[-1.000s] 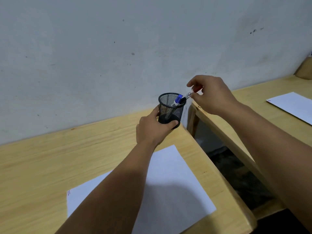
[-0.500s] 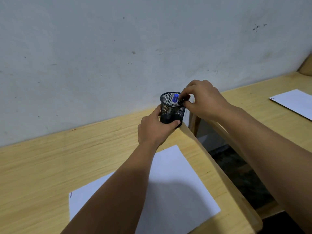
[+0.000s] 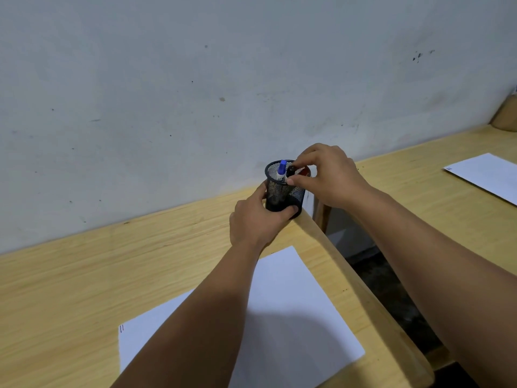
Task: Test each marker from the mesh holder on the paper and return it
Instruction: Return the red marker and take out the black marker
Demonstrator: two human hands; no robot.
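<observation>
The mesh holder (image 3: 284,189) is gripped at its base by the left hand (image 3: 258,219), at the far corner of the counter (image 3: 84,275) beyond the paper (image 3: 293,317). A black-capped marker (image 3: 291,172) beside the blue-capped marker (image 3: 282,170) inside the holder is pinched by the right hand (image 3: 330,177) fingers (image 3: 296,181)

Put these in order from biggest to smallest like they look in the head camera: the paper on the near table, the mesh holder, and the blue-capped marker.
1. Paper, by far the largest; it is also nearest the camera, which adds to it.
2. Mesh holder, gripped by the left hand.
3. Blue-capped marker, smallest; only its top shows above the rim.
</observation>
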